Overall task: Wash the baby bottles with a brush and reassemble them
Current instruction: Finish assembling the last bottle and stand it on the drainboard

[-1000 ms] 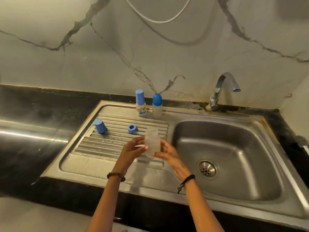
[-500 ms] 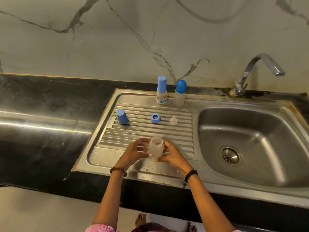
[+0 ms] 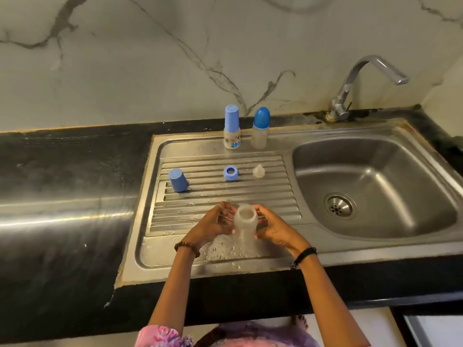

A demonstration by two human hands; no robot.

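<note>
An open clear baby bottle body point(image 3: 245, 222) is held upright above the wet front of the drainboard. My left hand point(image 3: 213, 225) grips its left side and my right hand point(image 3: 274, 227) grips its right side. On the ribbed drainboard point(image 3: 200, 194) lie a blue cap point(image 3: 178, 180), a blue screw ring point(image 3: 230, 173) and a clear teat point(image 3: 258, 171). Two capped bottles stand at the back: one with a printed label point(image 3: 231, 127) and a plain one with a rounded blue cap point(image 3: 260, 128). No brush is in view.
The steel sink basin point(image 3: 370, 189) with its drain point(image 3: 339, 205) lies to the right, the tap point(image 3: 363, 83) at the back right. Black countertop point(image 3: 62, 196) stretches left. A marble wall rises behind.
The view has swung left and down, so the sink sits further right. My hands with the bottle body have come nearer the counter's front edge. The teat has come into view.
</note>
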